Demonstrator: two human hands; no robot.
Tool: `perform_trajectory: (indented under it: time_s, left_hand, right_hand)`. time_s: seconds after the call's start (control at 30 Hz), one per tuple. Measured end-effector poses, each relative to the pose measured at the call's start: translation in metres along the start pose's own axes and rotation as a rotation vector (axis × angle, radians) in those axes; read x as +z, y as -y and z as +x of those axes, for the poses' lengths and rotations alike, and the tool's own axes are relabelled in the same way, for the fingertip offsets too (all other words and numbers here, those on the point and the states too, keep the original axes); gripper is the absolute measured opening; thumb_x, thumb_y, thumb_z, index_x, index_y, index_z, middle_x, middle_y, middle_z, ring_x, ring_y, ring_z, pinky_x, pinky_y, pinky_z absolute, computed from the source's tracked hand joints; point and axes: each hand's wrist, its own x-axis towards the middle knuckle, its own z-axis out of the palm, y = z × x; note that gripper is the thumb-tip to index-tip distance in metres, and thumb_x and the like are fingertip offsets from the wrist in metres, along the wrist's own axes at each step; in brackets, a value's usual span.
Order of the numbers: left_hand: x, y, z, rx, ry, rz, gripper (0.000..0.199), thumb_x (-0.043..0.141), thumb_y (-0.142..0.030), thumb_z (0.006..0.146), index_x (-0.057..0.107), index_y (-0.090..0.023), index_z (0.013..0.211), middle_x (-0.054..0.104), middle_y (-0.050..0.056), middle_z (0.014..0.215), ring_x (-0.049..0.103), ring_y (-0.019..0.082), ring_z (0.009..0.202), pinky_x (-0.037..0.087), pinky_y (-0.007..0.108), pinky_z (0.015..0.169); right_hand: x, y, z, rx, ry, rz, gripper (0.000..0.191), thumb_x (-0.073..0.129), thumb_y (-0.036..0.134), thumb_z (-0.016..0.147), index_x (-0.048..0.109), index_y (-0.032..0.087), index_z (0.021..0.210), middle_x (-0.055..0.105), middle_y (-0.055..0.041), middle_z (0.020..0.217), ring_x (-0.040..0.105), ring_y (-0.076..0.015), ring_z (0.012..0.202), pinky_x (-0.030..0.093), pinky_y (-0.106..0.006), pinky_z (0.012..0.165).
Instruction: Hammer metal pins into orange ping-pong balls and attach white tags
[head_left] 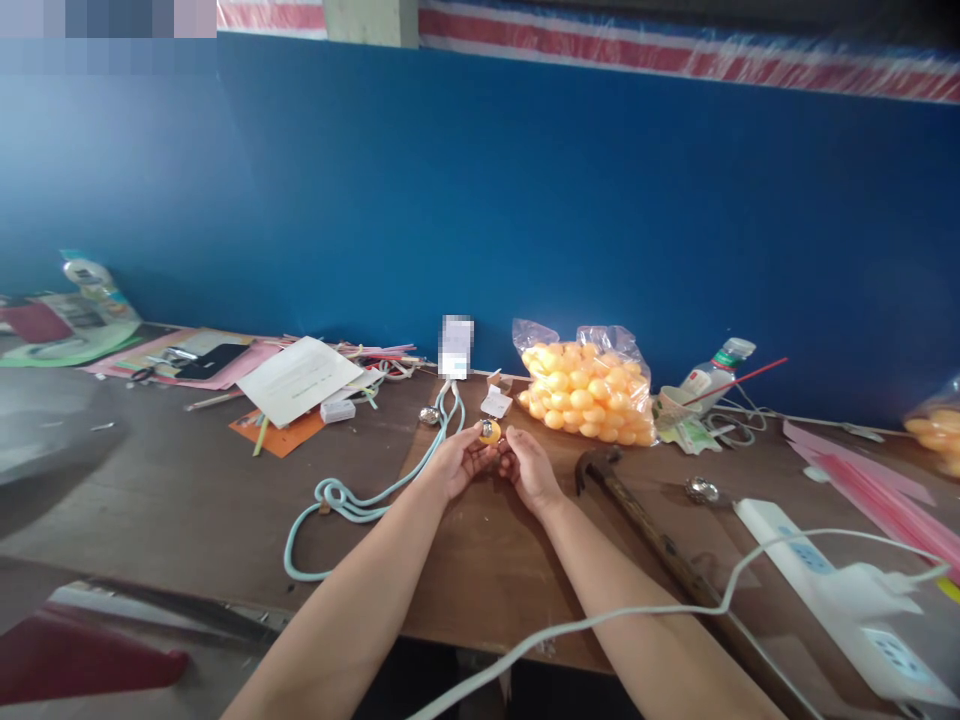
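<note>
Above the middle of the table, my left hand (pixel 463 466) pinches a small orange ball (pixel 493 437) with a silvery piece on its near side. The ball resembles the ones in the bag behind. Close against its right side is my right hand (pixel 529 468), fingers curled and thumb near the fingertips; whatever they pinch is too small to make out. A light-blue cord (pixel 352 500) lies looped to the left of my hands. Beyond them sit a shiny metallic piece (pixel 429 415) and a crumpled white paper (pixel 496 402).
A clear bag of orange balls (pixel 581 390) stands behind my right hand. A claw hammer (pixel 637 510) lies alongside my right forearm. Further right are a second metallic piece (pixel 703 490) and a power strip (pixel 787 550); a white cable (pixel 600 622) crosses my forearm. Papers (pixel 304 380) lie left.
</note>
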Motion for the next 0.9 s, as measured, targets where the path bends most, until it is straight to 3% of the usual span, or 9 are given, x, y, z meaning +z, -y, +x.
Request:
perform_trajectory:
  time_s: [0.2, 0.47, 0.73, 0.8, 0.9]
  left_hand:
    - [0.003, 0.002, -0.005, 0.074, 0.019, 0.103, 0.008, 0.062, -0.014, 0.083, 0.066, -0.009, 0.088, 0.069, 0.008, 0.078, 0.066, 0.012, 0.065, 0.057, 0.022, 0.064]
    - [0.004, 0.005, -0.006, 0.148, 0.027, 0.24, 0.019, 0.072, -0.021, 0.077, 0.069, -0.008, 0.091, 0.07, 0.011, 0.082, 0.067, 0.014, 0.066, 0.055, 0.023, 0.062]
    - [0.004, 0.004, -0.005, 0.149, -0.002, 0.194, 0.021, 0.074, -0.022, 0.075, 0.068, -0.009, 0.09, 0.07, 0.009, 0.079, 0.066, 0.014, 0.066, 0.055, 0.025, 0.066]
    - [0.003, 0.0, -0.003, 0.201, -0.065, 0.158, 0.018, 0.072, -0.022, 0.076, 0.067, -0.01, 0.089, 0.069, 0.008, 0.079, 0.066, 0.012, 0.065, 0.055, 0.022, 0.063]
    - [-0.001, -0.007, 0.001, 0.315, -0.257, 0.11, 0.013, 0.069, -0.02, 0.079, 0.063, -0.01, 0.084, 0.067, 0.006, 0.071, 0.064, 0.01, 0.06, 0.054, 0.019, 0.06]
  right_hand:
    - [-0.001, -0.001, 0.002, -0.002, 0.004, -0.087, 0.043, 0.077, 0.05, 0.065, 0.058, 0.019, 0.086, 0.056, 0.0057, 0.057, 0.043, -0.0063, 0.042, 0.035, -0.019, 0.04]
    - [0.0, -0.002, 0.001, -0.118, 0.019, -0.315, 0.04, 0.069, 0.053, 0.072, 0.057, 0.02, 0.091, 0.05, 0.008, 0.047, 0.039, -0.0085, 0.036, 0.027, -0.022, 0.035]
    - [0.007, -0.003, -0.001, -0.124, -0.003, -0.282, 0.038, 0.066, 0.055, 0.074, 0.055, 0.022, 0.089, 0.051, 0.0065, 0.053, 0.04, -0.0093, 0.04, 0.032, -0.023, 0.037]
    - [0.003, -0.003, 0.001, -0.137, -0.041, -0.233, 0.039, 0.062, 0.058, 0.076, 0.054, 0.022, 0.088, 0.052, 0.0059, 0.057, 0.04, -0.0088, 0.041, 0.033, -0.023, 0.037]
    - [-0.009, -0.002, 0.007, -0.214, -0.169, -0.227, 0.038, 0.062, 0.058, 0.076, 0.053, 0.022, 0.086, 0.052, 0.0052, 0.061, 0.041, -0.0094, 0.042, 0.034, -0.024, 0.038]
